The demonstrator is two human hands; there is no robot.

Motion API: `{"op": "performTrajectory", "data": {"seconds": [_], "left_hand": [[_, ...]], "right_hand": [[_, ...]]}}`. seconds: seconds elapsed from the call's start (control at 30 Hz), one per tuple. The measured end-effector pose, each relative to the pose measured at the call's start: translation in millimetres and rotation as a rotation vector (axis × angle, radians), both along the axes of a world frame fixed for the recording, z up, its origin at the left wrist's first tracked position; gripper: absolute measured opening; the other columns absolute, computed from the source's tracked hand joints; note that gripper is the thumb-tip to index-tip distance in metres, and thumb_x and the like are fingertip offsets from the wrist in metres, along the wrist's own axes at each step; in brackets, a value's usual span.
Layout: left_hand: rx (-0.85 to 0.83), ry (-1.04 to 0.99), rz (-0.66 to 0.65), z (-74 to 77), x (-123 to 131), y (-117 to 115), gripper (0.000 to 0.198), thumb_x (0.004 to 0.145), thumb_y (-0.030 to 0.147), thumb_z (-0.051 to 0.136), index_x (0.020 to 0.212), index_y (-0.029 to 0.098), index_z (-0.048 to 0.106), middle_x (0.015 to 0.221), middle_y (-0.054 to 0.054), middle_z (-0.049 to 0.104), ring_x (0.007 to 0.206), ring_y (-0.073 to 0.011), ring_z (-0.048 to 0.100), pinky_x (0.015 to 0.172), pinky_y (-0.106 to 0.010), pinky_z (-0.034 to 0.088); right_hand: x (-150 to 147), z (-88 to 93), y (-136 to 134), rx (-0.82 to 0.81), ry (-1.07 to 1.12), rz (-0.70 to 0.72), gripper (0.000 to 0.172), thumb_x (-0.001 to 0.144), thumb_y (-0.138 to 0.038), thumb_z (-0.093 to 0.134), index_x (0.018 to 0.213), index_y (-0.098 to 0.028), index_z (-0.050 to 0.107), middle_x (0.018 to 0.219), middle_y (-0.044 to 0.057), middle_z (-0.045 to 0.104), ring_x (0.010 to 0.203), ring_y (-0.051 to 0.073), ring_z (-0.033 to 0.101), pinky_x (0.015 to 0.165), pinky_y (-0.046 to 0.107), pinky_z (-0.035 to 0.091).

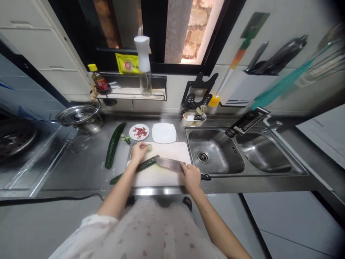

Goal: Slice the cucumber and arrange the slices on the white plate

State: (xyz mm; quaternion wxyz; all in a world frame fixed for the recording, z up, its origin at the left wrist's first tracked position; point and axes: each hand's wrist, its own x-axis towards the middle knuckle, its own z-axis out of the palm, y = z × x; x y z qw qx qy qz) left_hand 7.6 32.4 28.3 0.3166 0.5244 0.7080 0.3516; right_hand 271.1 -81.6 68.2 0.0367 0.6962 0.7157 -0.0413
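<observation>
On the white cutting board (172, 176) lies a cucumber (147, 164), its right end cut and its left end reaching past the board's edge under my left forearm. My left hand (138, 153) is above it, fingers pinched on a small pale green cucumber slice (149, 147). My right hand (191, 176) is wrapped round the black handle of a kitchen knife (169, 163). The wide blade lies nearly level, its tip close to the cucumber's cut end. A second, whole cucumber (114, 147) rests on the steel counter to the left. Cut cucumber ends (125, 139) lie beside it.
Behind the board stand a plate of chopped red pieces (139, 132) and a white square plate (164, 133). A double sink (215, 147) adjoins on the right. A lidded steel pot (83, 118) stands at the back left, and a wall shelf (132, 94) holds bottles.
</observation>
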Motion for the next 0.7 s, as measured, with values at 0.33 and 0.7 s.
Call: {"op": "performTrajectory", "data": {"seconds": [0.33,0.7], "left_hand": [[-0.166,0.162,0.207,-36.3,-38,25,0.020,0.074,0.029,0.068,0.092,0.021,0.069,0.089,-0.005,0.073,0.087,-0.0206,0.066,0.077,-0.028,0.046],[-0.102,0.330,0.136,-44.4,-39,34,0.021,0.078,0.018,0.056,0.093,0.019,0.070,0.095,-0.011,0.073,0.093,-0.0243,0.066,0.083,-0.031,0.046]], "right_hand": [[10,-6.6,4,-0.019,0.013,-0.081,0.043,0.085,-0.020,0.056,0.127,-0.026,0.060,0.096,0.007,0.068,0.094,0.021,0.056,0.076,0.031,0.029],[10,-8.7,3,-0.045,0.049,-0.092,0.044,0.085,-0.020,0.056,0.128,-0.026,0.060,0.100,0.007,0.069,0.095,0.021,0.058,0.077,0.031,0.031]]}}
